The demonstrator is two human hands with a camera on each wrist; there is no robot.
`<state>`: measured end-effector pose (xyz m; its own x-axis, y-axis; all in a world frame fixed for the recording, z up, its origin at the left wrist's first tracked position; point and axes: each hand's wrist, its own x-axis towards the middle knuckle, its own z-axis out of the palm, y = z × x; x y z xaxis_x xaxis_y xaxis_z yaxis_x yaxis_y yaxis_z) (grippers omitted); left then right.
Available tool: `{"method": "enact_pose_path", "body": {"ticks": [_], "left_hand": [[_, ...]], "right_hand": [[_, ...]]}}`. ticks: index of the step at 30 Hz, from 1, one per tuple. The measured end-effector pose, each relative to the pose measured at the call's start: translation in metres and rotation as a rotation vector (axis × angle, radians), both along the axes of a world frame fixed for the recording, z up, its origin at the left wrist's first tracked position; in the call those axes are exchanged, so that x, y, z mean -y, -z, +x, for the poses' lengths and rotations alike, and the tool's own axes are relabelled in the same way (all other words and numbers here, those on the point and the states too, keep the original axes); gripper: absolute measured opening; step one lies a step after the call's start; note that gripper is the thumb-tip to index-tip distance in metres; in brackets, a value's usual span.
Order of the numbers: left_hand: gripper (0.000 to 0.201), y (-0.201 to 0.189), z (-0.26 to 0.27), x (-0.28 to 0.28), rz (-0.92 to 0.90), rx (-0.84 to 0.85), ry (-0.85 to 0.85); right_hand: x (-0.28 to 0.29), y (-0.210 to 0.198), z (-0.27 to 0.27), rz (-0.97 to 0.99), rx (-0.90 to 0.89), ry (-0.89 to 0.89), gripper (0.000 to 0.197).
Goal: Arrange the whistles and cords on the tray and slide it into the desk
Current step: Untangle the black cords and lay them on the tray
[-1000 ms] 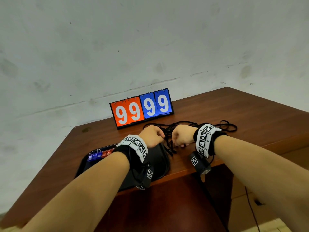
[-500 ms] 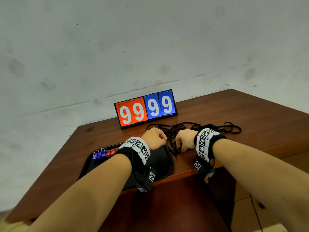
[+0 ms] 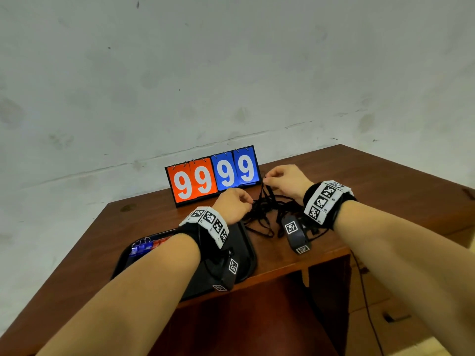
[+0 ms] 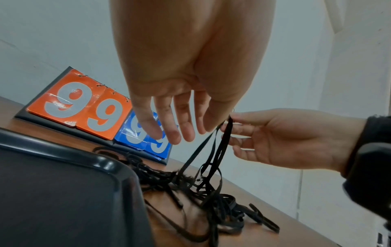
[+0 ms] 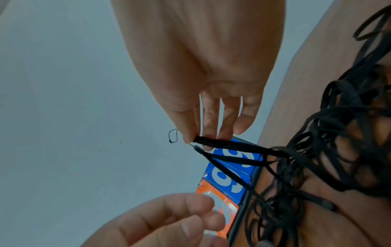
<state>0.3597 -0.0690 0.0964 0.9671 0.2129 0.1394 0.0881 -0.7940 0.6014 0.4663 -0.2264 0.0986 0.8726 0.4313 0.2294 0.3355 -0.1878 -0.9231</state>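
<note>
The black cords [image 3: 264, 214] lie tangled on the worktop [image 3: 359, 176], just right of the black tray [image 3: 246, 255]. My right hand [image 3: 285, 179] pinches a few strands, lifting them from the heap. My left hand [image 3: 232, 205] hangs beside them, fingers loose, holding nothing. Whistles [image 3: 147, 246] sit in the tray's far corner; the scoreboard [image 3: 213, 174] stands behind.

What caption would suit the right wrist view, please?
Right hand pinches a strand end lifted from the tangled black cords.

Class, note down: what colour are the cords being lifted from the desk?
Black. The cords, pinched by the right hand, show best in the right wrist view.
</note>
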Motion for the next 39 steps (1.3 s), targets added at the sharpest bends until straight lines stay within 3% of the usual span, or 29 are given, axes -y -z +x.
{"method": "enact_pose_path", "body": {"ticks": [6,12,20,27,30,36,39], "left_hand": [[0.028,-0.009,0.004,0.018,-0.193,0.087,-0.02],[0.02,-0.02,0.005,0.031,-0.445,0.168,-0.053],[0.008,-0.011,0.008,0.019,-0.459,0.178,-0.114],[0.013,-0.005,0.008,0.006,-0.427,0.126,-0.214],[0.013,-0.001,0.009,0.003,-0.336,0.049,-0.195],[0.026,-0.016,0.008,0.018,-0.479,0.098,-0.11],[0.02,-0.02,0.007,0.023,-0.428,0.141,-0.071]], "right_hand": [[0.004,-0.013,-0.007,0.107,-0.141,-0.116,0.003],[0.004,-0.01,-0.009,0.13,-0.229,-0.253,0.015],[0.009,-0.008,-0.018,0.069,-0.181,-0.241,0.021],[0.01,-0.009,-0.014,0.1,-0.197,-0.123,0.018],[0.01,-0.009,-0.012,0.153,-0.213,-0.084,0.016],[0.005,-0.012,-0.021,0.116,-0.118,-0.155,0.019],[0.001,-0.015,-0.027,0.08,-0.058,-0.157,0.024]]}}
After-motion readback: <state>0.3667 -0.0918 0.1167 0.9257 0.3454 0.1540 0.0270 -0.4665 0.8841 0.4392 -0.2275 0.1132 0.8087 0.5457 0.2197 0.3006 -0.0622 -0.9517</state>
